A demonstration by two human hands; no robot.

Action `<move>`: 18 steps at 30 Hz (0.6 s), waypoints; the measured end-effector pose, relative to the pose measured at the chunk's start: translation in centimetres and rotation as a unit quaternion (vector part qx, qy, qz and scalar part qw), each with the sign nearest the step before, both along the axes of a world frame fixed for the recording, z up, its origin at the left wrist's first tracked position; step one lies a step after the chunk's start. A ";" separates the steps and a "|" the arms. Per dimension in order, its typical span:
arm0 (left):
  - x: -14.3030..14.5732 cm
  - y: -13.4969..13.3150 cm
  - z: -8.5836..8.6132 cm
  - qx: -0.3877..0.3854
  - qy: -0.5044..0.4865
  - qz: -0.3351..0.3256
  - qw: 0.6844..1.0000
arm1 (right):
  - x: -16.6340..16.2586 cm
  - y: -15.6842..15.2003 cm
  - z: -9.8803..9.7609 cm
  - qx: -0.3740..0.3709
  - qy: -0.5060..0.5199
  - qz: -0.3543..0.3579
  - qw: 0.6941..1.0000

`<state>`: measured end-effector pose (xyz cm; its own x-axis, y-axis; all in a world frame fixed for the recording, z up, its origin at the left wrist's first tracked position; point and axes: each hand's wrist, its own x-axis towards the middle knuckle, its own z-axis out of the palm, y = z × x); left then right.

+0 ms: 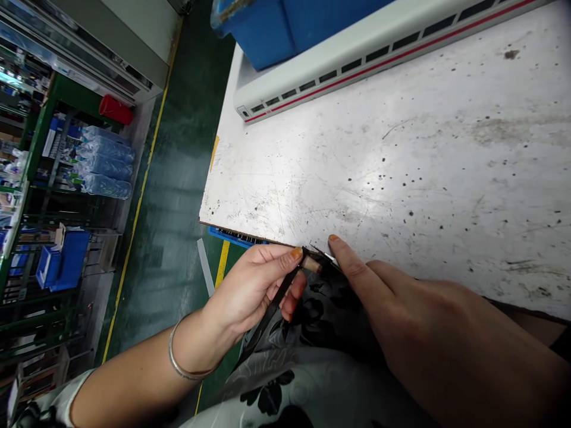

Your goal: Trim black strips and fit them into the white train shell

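Observation:
My left hand (254,285) is closed in a pinch on a thin black strip (267,315) that runs down toward my lap and ends in a small tan cylindrical tip (311,265). My right hand (419,321) comes in from the right with its forefinger stretched toward that tip, fingers pinching a small metal piece (328,257) that I cannot name. Both hands meet at the near edge of the scratched white table (401,160), above my black-and-white flowered clothing (312,368). A silver bangle (178,362) circles my left wrist.
A long white housing with a red stripe and dark slots (379,56) lies across the table's far side, with a blue bin (285,24) behind it. A green floor with yellow lines (173,178) lies left, beside shelves holding water bottles (107,160) and blue crates (62,258).

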<state>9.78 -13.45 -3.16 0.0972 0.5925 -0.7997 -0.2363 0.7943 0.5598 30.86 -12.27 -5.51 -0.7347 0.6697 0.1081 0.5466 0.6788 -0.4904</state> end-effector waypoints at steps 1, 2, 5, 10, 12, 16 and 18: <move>0.0 0.0 0.0 -0.004 0.004 -0.003 1.000 | 0.0 0.0 0.0 -0.001 -0.001 0.000 1.000; 0.0 0.0 -0.1 -0.006 0.007 -0.006 1.000 | 0.0 0.0 -0.1 -0.003 -0.001 0.000 1.000; -0.1 -0.2 -0.2 -0.006 -0.001 -0.008 1.000 | -0.2 0.2 -0.2 -0.007 -0.001 0.000 1.000; -0.3 -0.3 -0.3 -0.007 -0.008 -0.018 1.000 | -0.2 0.4 -0.1 -0.007 -0.006 0.003 1.000; -0.3 -0.2 -0.3 -0.007 0.005 -0.035 0.999 | -0.1 0.2 -0.1 -0.008 -0.007 0.007 1.000; -0.3 -0.3 -0.2 0.012 0.037 -0.069 0.997 | -0.1 0.1 -0.1 -0.003 -0.009 0.004 1.000; -0.4 -0.3 -0.3 0.027 0.047 -0.086 0.995 | -0.2 0.2 -0.1 0.003 -0.010 0.002 1.000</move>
